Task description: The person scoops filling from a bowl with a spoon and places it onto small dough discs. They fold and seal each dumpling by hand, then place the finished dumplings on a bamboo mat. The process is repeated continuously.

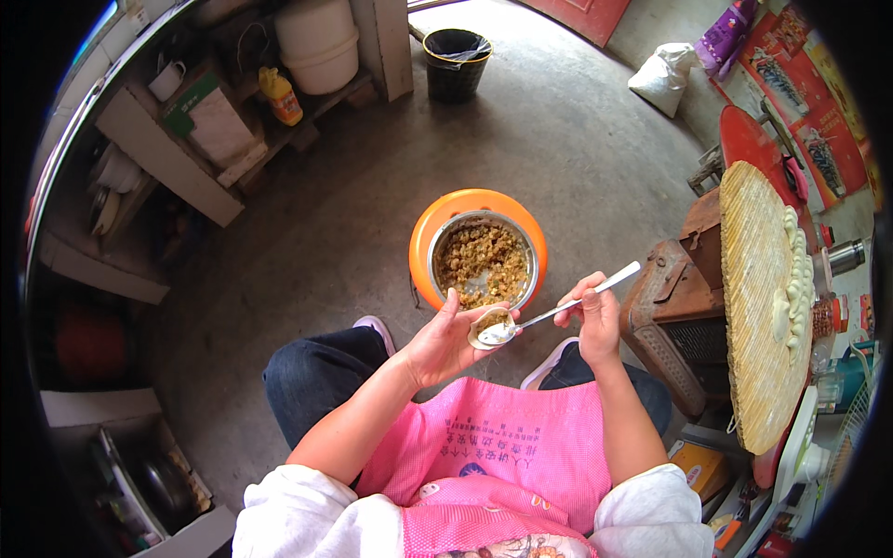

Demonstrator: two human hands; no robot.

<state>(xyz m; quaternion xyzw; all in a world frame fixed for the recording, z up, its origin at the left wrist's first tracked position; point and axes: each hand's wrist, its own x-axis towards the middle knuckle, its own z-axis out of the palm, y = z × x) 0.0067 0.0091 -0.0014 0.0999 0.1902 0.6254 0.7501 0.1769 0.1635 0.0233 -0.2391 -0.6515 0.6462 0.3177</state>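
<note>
My left hand (446, 343) holds a round dough wrapper (481, 329) on its palm and fingers, with some brown filling (494, 320) on it. In my right hand (593, 314) is the handle of a metal spoon (558, 309), its bowl resting on the wrapper over the filling. Just beyond my hands, a steel bowl (431, 259) of chopped filling (481, 258) sits on an orange round stool (420, 237). A pale patch of the bowl's bottom shows near its front.
At the right, a round woven tray (757, 300) bears a row of shaped dough pieces (794, 279), beside a rusty metal stove (663, 307). A black bin (457, 70) stands ahead on the concrete floor. Low shelves with a white bucket (319, 45) line the left. A white sack (666, 77) leans by the wall.
</note>
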